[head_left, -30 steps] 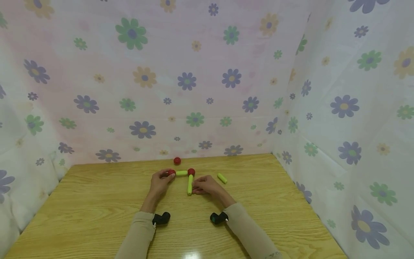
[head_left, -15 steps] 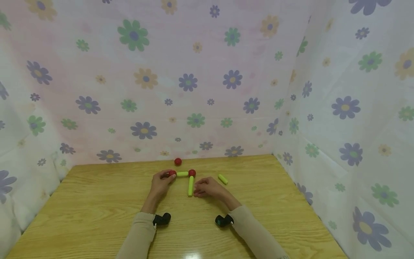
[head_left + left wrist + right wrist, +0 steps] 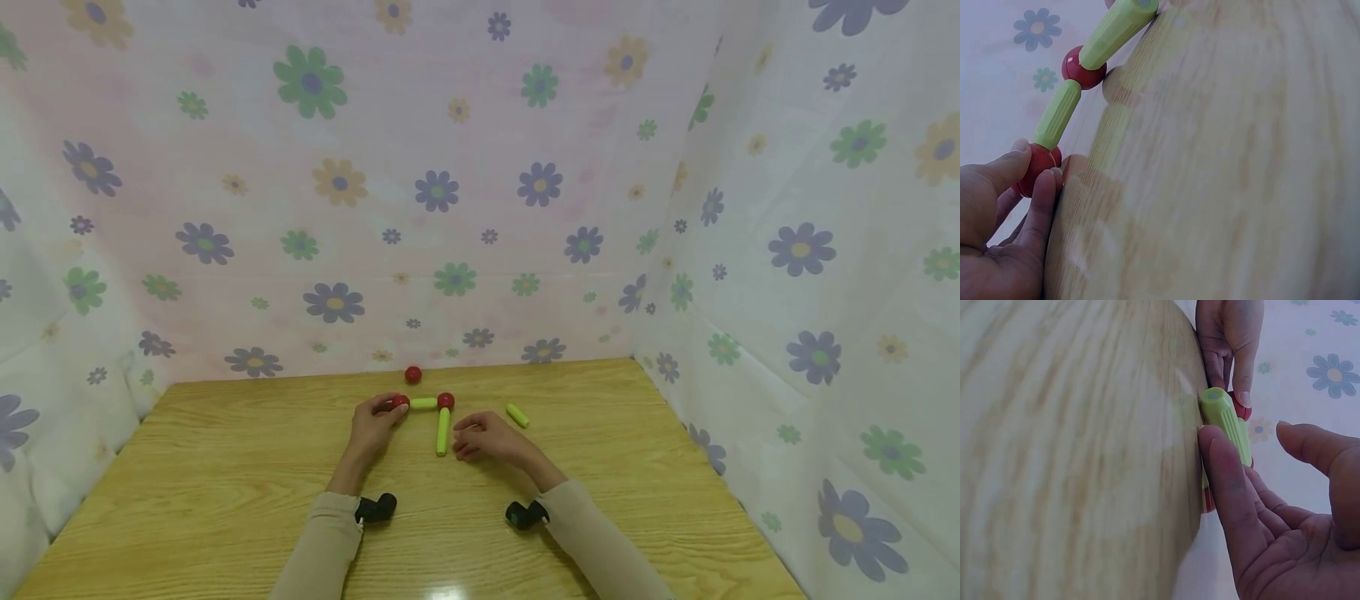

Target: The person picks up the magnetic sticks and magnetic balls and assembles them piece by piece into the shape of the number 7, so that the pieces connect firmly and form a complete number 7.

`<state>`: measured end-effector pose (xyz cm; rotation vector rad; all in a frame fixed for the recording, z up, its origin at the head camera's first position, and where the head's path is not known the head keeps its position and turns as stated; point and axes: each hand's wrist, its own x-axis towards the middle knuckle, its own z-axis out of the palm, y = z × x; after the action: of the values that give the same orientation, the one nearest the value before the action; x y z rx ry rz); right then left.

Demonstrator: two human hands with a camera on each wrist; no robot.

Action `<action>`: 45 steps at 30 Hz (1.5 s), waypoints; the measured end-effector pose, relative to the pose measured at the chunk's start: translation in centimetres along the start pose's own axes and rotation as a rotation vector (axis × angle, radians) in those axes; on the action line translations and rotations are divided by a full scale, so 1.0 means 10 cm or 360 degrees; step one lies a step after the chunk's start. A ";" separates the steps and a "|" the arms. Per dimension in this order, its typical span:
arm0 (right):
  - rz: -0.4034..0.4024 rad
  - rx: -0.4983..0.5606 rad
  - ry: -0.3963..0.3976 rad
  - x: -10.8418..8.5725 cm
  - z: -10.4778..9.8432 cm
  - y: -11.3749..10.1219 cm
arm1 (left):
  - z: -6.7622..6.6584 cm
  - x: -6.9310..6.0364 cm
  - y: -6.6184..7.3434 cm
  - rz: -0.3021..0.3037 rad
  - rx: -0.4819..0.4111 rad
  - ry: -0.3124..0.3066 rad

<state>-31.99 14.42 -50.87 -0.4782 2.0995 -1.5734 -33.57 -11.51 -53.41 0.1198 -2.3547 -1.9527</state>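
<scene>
My left hand (image 3: 372, 425) pinches a red ball (image 3: 1041, 167) between thumb and fingers at the left end of a joined piece. From that ball a short light-green rod (image 3: 1058, 114) runs to a second red ball (image 3: 446, 402). A longer-looking green rod (image 3: 442, 432) extends from the second ball toward the front of the table, its end showing a small grey disc in the wrist views. Just right of this rod, my right hand (image 3: 487, 437) holds nothing; its thumb stands well apart from its fingers in the right wrist view.
Another green rod (image 3: 517, 415) lies loose to the right, behind the right hand. A loose red ball (image 3: 413, 375) sits near the back edge of the wooden table (image 3: 247, 467). Flower-printed cloth (image 3: 480, 208) hangs behind and at both sides.
My right hand has let go of the front rod and drawn back slightly to the right. The left hand keeps its pinch on the red ball; the joined piece stays in place.
</scene>
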 end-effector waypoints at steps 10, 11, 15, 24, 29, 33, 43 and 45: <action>-0.0061 -0.0054 0.0013 -0.08 -0.03 0.00 | 0.01 -0.03 0.04 0.0023 0.0014 0.0018; -0.0066 -0.0064 0.0023 -0.09 -0.04 0.00 | 0.01 -0.03 0.05 0.0024 0.0010 0.0017; -0.0086 -0.0087 0.0042 -0.12 -0.07 0.00 | 0.02 -0.01 0.05 0.0023 -0.0009 0.0009; -0.0104 -0.0106 0.0069 -0.18 -0.11 -0.02 | 0.02 -0.03 0.07 0.0006 -0.0004 0.0000; -0.0154 -0.0108 0.0082 -0.21 -0.16 -0.02 | 0.01 -0.04 0.08 0.0005 0.0005 0.0003; -0.0175 -0.0120 0.0135 -0.25 -0.19 -0.01 | 0.01 -0.04 0.08 0.0028 0.0030 0.0014; -0.0267 0.0155 0.0650 -0.27 -0.28 0.02 | 0.01 -0.07 0.07 0.0053 0.0059 0.0028; -0.0278 0.0225 0.0785 -0.29 -0.30 0.02 | 0.01 -0.08 0.07 0.0040 0.0051 0.0026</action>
<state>-31.24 18.39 -49.91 -0.2439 2.3186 -2.0969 -32.81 -11.20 -52.76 0.1071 -2.3659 -1.8958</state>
